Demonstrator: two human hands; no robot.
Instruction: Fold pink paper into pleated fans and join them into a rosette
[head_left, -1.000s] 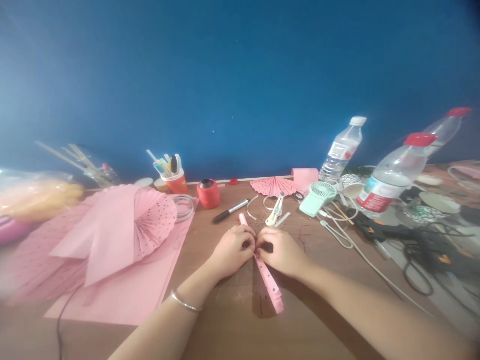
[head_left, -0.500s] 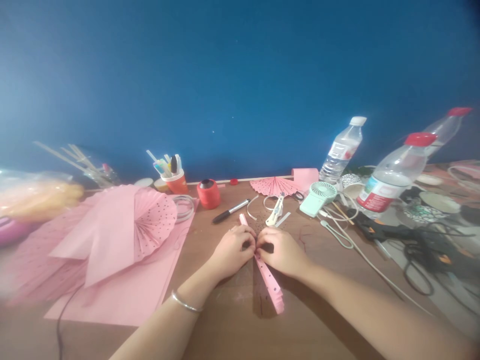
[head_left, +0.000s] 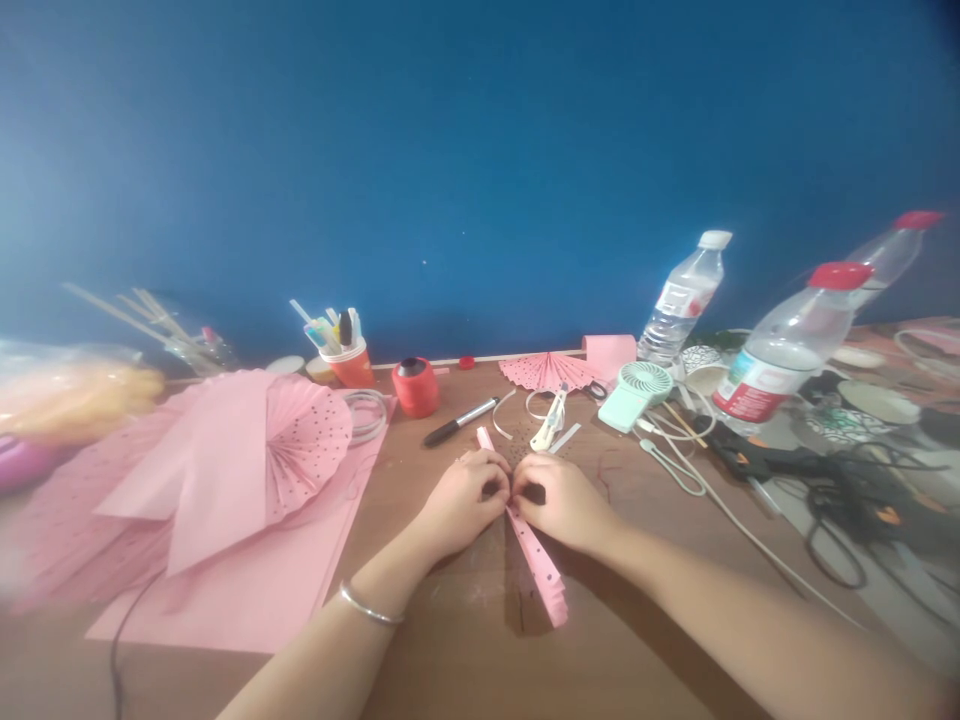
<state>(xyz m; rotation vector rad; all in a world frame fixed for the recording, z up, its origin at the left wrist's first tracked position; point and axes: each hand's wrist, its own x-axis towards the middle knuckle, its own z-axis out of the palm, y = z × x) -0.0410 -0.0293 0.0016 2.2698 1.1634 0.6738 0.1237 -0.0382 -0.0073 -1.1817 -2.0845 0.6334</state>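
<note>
The folded pink strip (head_left: 541,570), pleated and dotted, lies near the middle of the surface (head_left: 435,650), its length slanting from the far edge side toward the near edge. The left hand (head_left: 471,500) and the right hand (head_left: 559,502) meet at its upper half. The fingers of both hands are drawn narrow and pinch the strip between them; the exact contact at the fingertips is partly hidden. The lower end of the strip extends free of the hands and shows its stacked pleats.

Beyond the hands, toward the far edge, lie the black-and-silver marker (head_left: 461,422) and the white cutter (head_left: 550,420). The red spool (head_left: 415,388) stands farther back, near the far edge. The open paper fan (head_left: 547,372) lies along that edge, with the mint handheld fan (head_left: 637,396) nearer the right edge. Toward the left edge, a larger dotted fan (head_left: 311,440) rests on pink sheets (head_left: 262,610).
</note>
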